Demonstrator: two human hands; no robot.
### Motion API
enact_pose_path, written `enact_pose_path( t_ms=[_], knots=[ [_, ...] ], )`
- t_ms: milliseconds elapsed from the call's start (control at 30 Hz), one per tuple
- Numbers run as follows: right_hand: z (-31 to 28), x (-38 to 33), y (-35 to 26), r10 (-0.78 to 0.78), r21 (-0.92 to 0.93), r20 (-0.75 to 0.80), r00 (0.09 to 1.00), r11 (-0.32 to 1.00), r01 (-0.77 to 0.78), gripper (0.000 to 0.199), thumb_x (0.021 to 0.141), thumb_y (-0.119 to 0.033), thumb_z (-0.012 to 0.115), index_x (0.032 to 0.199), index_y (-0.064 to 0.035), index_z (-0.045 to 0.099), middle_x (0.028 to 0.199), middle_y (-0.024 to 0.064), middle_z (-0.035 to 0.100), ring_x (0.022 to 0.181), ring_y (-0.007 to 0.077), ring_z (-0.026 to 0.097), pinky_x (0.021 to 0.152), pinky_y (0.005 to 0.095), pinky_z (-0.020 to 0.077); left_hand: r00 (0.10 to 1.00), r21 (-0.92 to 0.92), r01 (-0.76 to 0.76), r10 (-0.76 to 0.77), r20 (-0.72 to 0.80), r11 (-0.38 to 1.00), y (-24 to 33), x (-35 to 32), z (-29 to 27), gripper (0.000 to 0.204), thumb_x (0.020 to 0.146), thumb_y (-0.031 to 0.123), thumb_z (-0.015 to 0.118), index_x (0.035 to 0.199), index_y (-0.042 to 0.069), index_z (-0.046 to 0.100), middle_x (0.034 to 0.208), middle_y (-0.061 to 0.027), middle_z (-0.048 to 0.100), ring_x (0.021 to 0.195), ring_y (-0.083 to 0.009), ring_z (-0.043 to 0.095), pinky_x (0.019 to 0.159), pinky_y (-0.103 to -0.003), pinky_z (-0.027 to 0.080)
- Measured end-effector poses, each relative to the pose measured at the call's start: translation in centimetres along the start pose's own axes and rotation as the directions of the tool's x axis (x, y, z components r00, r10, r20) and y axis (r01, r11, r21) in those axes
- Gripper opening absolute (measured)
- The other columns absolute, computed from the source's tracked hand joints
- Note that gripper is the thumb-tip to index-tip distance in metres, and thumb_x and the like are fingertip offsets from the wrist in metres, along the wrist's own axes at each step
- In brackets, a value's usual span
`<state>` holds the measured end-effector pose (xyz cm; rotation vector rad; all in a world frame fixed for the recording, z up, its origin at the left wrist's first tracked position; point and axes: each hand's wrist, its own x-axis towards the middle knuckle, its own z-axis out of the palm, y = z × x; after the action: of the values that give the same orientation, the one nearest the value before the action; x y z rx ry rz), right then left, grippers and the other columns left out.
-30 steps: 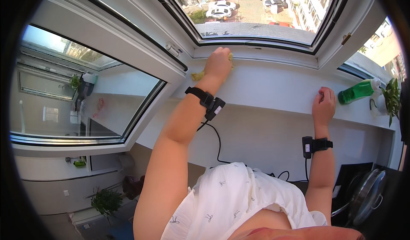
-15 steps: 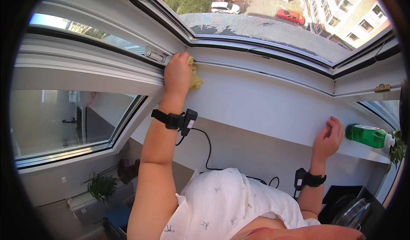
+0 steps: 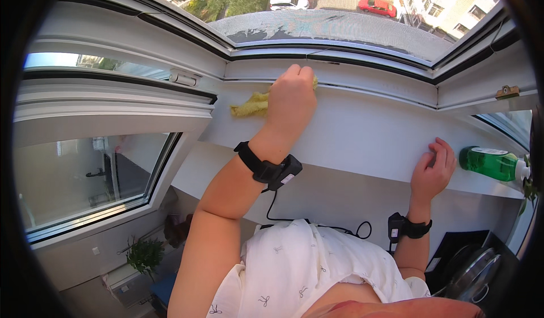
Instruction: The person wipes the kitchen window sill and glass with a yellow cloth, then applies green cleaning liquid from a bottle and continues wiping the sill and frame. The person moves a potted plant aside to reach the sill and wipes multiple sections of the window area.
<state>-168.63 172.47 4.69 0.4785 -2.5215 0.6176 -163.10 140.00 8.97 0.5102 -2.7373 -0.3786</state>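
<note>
Cloth first: a crumpled yellow cleaning cloth (image 3: 251,105) lies pressed on the white window sill (image 3: 362,131), right at the back where the sill meets the lower rail of the white window frame (image 3: 340,74). My left hand (image 3: 290,100) is on top of it, fingers curled down and closed over one end of the cloth, so most of the yellow fabric sticks out to the left of my knuckles while a small corner shows past them on the right. A black wrist strap with a small black box and a trailing black cable (image 3: 268,171) sits on that forearm.

My right hand (image 3: 433,171) rests near the front edge of the same sill, well apart from the cloth. Its fingers are loosely bent and lie flat against the white surface, holding nothing. Just beside it, to the right, a green plastic bottle with a white cap (image 3: 492,163) lies on its side on the sill; I cannot tell if my fingertips touch it. A second black wrist strap (image 3: 408,227) circles that wrist.

To my left the opened glass window sash (image 3: 96,171) swings into the room. Beyond the frame, a grey mesh-covered ledge (image 3: 340,26) sits outside.
</note>
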Motion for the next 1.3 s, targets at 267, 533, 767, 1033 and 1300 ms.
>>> enact_pose_path(
  t_ms=[267,533,767,1033,1300],
  knots=[
    [0.0,-0.1,0.0,0.004,0.032,-0.046,0.999,0.999,-0.002,0.016,0.078,0.003,0.058,0.089,-0.0064,0.065,0.107,0.0074,0.067,0.09,0.0309,0.059,0.077,0.0389,0.0498,0.995,-0.087,-0.098,0.095,-0.035,0.991,2.1,-0.1,1.5,0.012,0.077,-0.001,0.062,0.089,0.002,0.061,0.085,-0.0166,0.061,0.081,-0.0407,0.062,0.068,-0.047,0.051],
    [0.2,-0.1,0.2,0.011,0.046,-0.085,0.996,0.999,-0.007,0.014,0.077,0.002,0.06,0.086,-0.0077,0.065,0.104,0.0052,0.067,0.086,0.0285,0.059,0.073,0.0375,0.0501,0.954,-0.268,-0.256,0.287,0.086,0.929,11.2,1.2,4.5,0.016,0.076,0.002,0.065,0.09,0.002,0.057,0.084,-0.0162,0.06,0.084,-0.0413,0.062,0.07,-0.048,0.051],
    [0.3,-0.3,0.8,0.013,0.091,-0.107,0.994,0.996,-0.003,0.012,0.075,0.0,0.061,0.083,-0.0083,0.063,0.102,0.0048,0.067,0.085,0.0286,0.059,0.073,0.0383,0.0501,0.786,-0.616,0.296,0.18,0.591,0.73,10.5,4.5,1.5,0.021,0.087,0.013,0.073,0.103,0.002,0.066,0.089,-0.0036,0.067,0.079,-0.0145,0.065,0.071,-0.03,0.054],
    [0.1,-0.2,0.8,0.027,0.103,-0.12,0.992,0.995,-0.015,0.01,0.076,-0.002,0.061,0.083,-0.0086,0.061,0.098,0.0036,0.065,0.084,0.0289,0.058,0.072,0.0399,0.0501,0.922,-0.734,0.203,0.126,0.366,0.648,6.3,1.0,2.5,0.019,0.092,0.012,0.071,0.105,-0.002,0.069,0.09,-0.0004,0.068,0.078,-0.0076,0.059,0.071,-0.024,0.049],
    [0.6,-0.7,1.3,0.054,0.096,-0.119,0.991,0.994,-0.043,0.011,0.076,-0.002,0.062,0.085,-0.0086,0.062,0.096,0.0048,0.064,0.084,0.0295,0.058,0.071,0.041,0.0498,0.935,-0.884,0.354,-0.083,0.345,0.306,3.8,0.1,-3.7,0.019,0.095,0.011,0.067,0.109,-0.001,0.068,0.099,-0.0064,0.071,0.089,-0.0143,0.067,0.082,-0.031,0.056]
  ],
)
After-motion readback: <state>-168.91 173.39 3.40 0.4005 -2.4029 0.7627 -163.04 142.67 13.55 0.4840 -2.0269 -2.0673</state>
